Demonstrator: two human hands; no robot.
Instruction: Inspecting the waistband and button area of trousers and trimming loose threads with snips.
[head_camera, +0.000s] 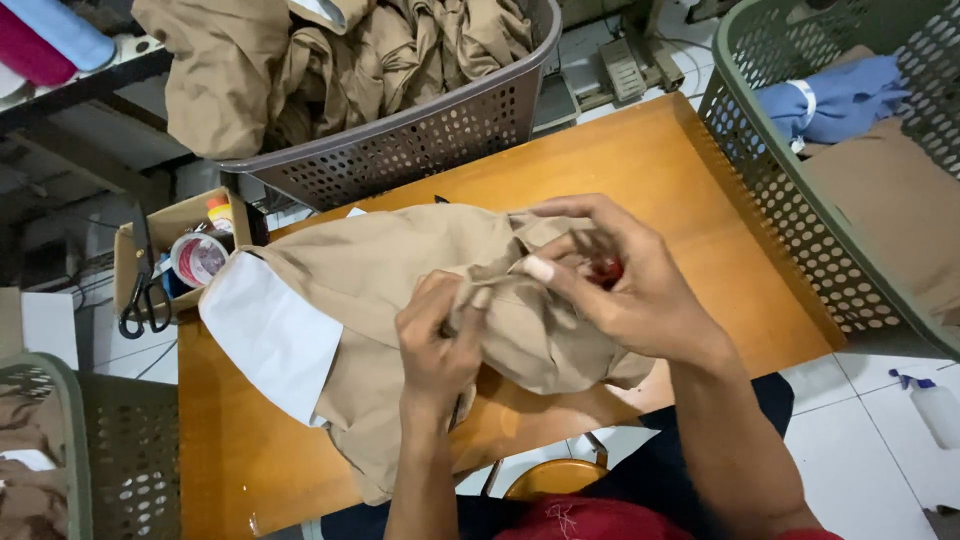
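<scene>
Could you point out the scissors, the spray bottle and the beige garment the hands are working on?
Scissors (140, 300), head view: upper part of the black handle loops.
Spray bottle (935, 410), head view: its white body.
Beige garment (370, 270), head view: flat cloth left of the hands.

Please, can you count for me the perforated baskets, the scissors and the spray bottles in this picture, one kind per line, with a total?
Perforated baskets: 3, a grey one behind the table, a green one at the right, a green one at lower left.
Scissors: 1 pair, hanging at the cardboard box.
Spray bottles: 1, on the floor.
Total: 5
</scene>
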